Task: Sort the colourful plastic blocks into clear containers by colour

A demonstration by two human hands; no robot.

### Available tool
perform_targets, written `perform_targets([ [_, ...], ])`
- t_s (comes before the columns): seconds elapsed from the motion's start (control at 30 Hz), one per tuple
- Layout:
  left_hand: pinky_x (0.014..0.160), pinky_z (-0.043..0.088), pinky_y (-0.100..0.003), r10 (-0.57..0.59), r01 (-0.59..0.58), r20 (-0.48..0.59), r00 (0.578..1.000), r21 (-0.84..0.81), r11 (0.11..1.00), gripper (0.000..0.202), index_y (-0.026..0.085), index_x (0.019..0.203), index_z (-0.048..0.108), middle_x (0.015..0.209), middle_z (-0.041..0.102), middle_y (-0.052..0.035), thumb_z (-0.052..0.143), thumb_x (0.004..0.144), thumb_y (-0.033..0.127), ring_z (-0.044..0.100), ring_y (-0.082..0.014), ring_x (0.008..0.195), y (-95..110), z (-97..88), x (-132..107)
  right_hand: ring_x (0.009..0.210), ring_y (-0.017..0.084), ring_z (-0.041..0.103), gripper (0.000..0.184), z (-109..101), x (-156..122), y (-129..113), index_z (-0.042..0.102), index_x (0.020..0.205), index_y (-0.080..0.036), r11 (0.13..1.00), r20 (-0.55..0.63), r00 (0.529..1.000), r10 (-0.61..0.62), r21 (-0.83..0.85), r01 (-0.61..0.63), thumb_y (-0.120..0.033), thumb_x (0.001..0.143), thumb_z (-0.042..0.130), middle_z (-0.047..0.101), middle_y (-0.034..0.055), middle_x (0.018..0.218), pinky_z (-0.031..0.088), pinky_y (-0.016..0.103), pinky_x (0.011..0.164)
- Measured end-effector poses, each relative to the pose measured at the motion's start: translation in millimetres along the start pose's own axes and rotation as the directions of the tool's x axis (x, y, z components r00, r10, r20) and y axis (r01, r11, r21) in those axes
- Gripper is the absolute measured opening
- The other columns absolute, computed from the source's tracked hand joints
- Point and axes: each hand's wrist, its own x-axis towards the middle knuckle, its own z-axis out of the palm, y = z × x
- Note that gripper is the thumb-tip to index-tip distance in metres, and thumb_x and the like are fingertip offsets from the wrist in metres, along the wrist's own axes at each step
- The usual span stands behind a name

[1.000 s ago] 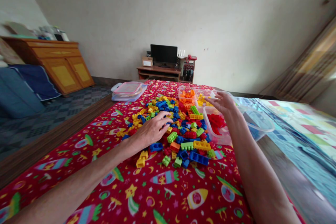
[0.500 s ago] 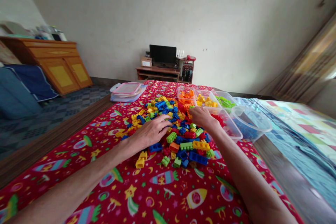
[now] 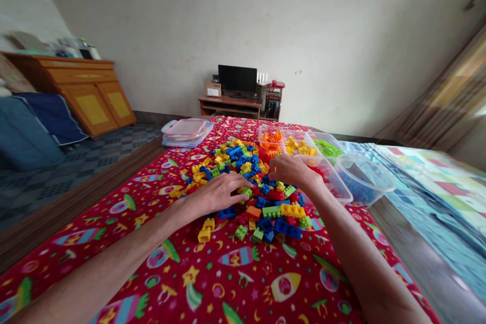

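Observation:
A heap of mixed plastic building bricks in blue, yellow, green, red and orange covers the middle of the table. My left hand lies low over its near left part, thumb and fingers closed around a green brick. At the heap's right side, beside the plastic boxes, is my right hand. Its fingers are bent down and drawn together over the bricks, and whatever they grip is hidden. Between the forearms lie an orange brick, a long yellow brick and a blue one.
Clear boxes on the right hold orange bricks, yellow bricks, green bricks and red bricks. A round tub has blue bricks inside. Stacked lids sit at the far left, on the red patterned cloth.
My left hand has come slightly nearer and closed on the green brick that lay beside its fingers. My right hand has shifted a little toward the heap, away from the boxes.

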Motion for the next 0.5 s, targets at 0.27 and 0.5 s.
perform_targets([
  [0.27,0.085,0.048,-0.03,-0.034,0.035,-0.086,0.996,0.01,0.999,0.026,0.019,0.11,0.064,0.098,0.068,-0.0066,0.056,0.086,0.025,0.063,-0.0197,0.092,-4,3.5,1,0.102,0.022,0.059,0.03,10,3,3,0.068,0.105,-0.014,0.97,0.044,0.985,-0.167,0.188,0.156,-0.01,0.078,0.056,0.067,0.0127,0.107,0.045,0.028,0.081],
  [0.5,0.083,0.049,-0.029,-0.2,0.19,-0.265,0.943,-0.06,0.98,0.033,0.017,0.107,0.064,0.098,0.065,-0.0066,0.05,0.078,0.013,0.062,-0.0192,0.091,-10,-9.3,4,0.083,0.015,0.059,0.04,14,12,4,0.067,0.109,-0.019,0.923,-0.204,0.973,-0.106,0.345,0.172,-0.007,0.075,0.051,0.068,0.0057,0.092,0.043,0.024,0.073],
])
